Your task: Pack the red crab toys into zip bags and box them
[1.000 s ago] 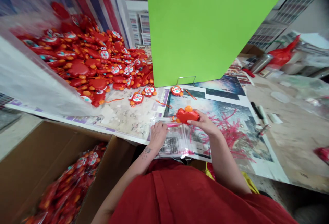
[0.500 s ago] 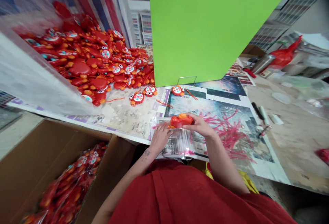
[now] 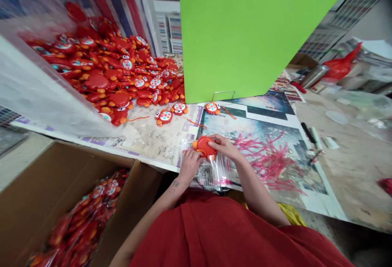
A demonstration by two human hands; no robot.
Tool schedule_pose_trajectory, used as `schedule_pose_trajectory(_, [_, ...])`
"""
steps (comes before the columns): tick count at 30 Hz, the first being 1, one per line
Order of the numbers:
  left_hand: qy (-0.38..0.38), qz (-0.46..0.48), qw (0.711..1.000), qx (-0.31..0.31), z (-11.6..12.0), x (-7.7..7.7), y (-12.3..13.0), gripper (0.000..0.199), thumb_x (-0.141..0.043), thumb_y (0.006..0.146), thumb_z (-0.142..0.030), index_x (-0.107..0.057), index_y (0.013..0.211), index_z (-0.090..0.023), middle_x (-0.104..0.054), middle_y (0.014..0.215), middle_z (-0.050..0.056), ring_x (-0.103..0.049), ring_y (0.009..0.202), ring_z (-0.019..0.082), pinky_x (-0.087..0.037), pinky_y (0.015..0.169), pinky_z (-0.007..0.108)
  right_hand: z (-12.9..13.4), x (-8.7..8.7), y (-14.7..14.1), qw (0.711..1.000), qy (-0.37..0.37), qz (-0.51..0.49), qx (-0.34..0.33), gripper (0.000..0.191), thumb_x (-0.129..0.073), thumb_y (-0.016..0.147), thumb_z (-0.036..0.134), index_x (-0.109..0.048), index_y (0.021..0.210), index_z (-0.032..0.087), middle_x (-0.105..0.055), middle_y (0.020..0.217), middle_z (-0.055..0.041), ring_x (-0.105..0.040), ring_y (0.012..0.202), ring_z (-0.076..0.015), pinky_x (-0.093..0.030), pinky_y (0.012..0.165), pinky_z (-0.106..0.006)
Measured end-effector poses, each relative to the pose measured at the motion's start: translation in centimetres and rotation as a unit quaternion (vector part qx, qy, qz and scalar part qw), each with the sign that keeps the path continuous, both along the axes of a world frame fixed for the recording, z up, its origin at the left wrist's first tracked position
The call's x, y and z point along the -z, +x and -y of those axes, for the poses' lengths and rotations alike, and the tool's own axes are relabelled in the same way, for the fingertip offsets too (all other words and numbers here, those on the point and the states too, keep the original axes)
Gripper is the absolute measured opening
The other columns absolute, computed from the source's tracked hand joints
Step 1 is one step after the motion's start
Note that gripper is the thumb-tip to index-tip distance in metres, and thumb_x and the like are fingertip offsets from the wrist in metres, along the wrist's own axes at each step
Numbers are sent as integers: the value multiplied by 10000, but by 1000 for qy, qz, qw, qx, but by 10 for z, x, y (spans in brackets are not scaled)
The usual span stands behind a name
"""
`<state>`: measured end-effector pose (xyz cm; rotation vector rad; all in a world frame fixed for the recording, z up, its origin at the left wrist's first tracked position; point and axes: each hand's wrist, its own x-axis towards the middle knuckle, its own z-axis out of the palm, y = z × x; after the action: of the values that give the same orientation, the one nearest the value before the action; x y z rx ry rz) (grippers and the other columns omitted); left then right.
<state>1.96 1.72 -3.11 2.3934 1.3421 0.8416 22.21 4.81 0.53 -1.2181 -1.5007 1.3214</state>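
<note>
A red crab-shaped plastic toy (image 3: 204,144) with orange claws is held over the table's front edge, its plain red back turned up. My right hand (image 3: 226,146) grips its right side, thumb on the back. My left hand (image 3: 190,164) has its fingers closed at the toy's lower left edge, by an orange cord; the fingertips are partly hidden. Beneath both hands lie clear plastic bags (image 3: 219,171). Farther back are loose crab toys with dotted white fronts, one (image 3: 165,116) at the left and another (image 3: 212,107) by the green board.
A heap of similar toys (image 3: 116,75) spills from a striped sack at the left. Below it stands a cardboard box (image 3: 76,159) of bagged toys. A green board (image 3: 245,34) rises behind. Pink ties (image 3: 269,161) and a black marker (image 3: 308,132) lie to the right.
The toy has turned in my hands, so its broad red back now faces up, and it has shifted slightly left. My right hand moved left with it; the left hand stayed close by.
</note>
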Motion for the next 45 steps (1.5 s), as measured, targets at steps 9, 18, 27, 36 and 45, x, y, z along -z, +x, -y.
schedule_pose_trajectory(9, [16, 19, 999, -28, 4, -2, -3, 154, -529, 929, -309, -639, 901, -206, -664, 871, 38, -537, 891, 210, -384, 872, 373, -7, 3, -28, 984, 63, 159, -58, 416, -436, 932, 518, -704, 948, 199, -716, 947, -52, -642, 889, -222, -470, 869, -368])
schedule_pose_trajectory(18, [-22, 86, 996, -30, -5, -4, 0, 51, -534, 910, -197, -584, 904, -200, -621, 1167, 73, -528, 1136, 206, -419, 995, 408, -4, 0, -4, 959, 106, 264, 14, 446, -393, 948, 531, -666, 830, 198, -636, 697, -37, -567, 668, -172, -411, 669, -276])
schedule_pose_trajectory(27, [-60, 110, 992, -14, -9, -5, 0, 38, -542, 905, -220, -562, 887, -193, -591, 1268, 95, -516, 1221, 198, -413, 1054, 413, 15, 17, 1, 990, 20, 140, 14, 296, -511, 889, 346, -621, 1124, 204, -666, 796, -28, -563, 569, -140, -461, 581, -282])
schedule_pose_trajectory(36, [-114, 95, 988, 42, -16, -18, -11, 61, -563, 888, -242, -583, 844, -204, -573, 1315, 74, -503, 1241, 205, -408, 1057, 420, 20, 25, -4, 998, -13, 60, -9, 466, -503, 799, 223, -506, 1264, 194, -523, 606, 58, -447, 466, -103, -344, 456, -226])
schedule_pose_trajectory(45, [-78, 23, 997, 12, -17, -48, -6, 72, -520, 902, -164, -544, 845, -202, -615, 948, 45, -529, 955, 198, -453, 902, 362, 19, 19, -19, 995, 43, 29, 85, 471, -508, 785, 264, -530, 1246, 171, -524, 625, 52, -465, 534, -112, -369, 524, -242])
